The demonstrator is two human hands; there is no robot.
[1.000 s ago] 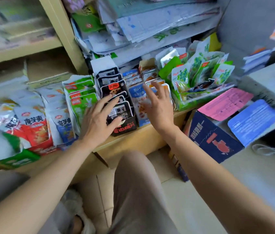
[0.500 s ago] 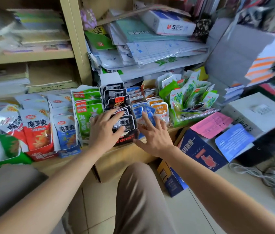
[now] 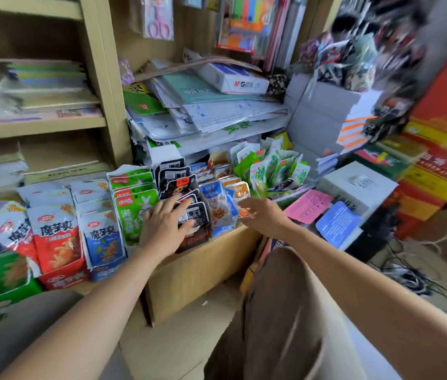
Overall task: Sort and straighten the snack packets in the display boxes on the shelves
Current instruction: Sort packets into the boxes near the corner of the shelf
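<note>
Pressing flat-fingered on the black snack packets (image 3: 173, 175) in their display box (image 3: 197, 240) on the shelf (image 3: 197, 267), the left hand (image 3: 162, 229) is held open, the right hand (image 3: 265, 215) spread and empty beside; the row could be toppled by a hard shove.

right hand (image 3: 265, 215) slides right, off the blue packets (image 3: 217, 201), now by the orange packets (image 3: 241, 191), fingers loose
</note>
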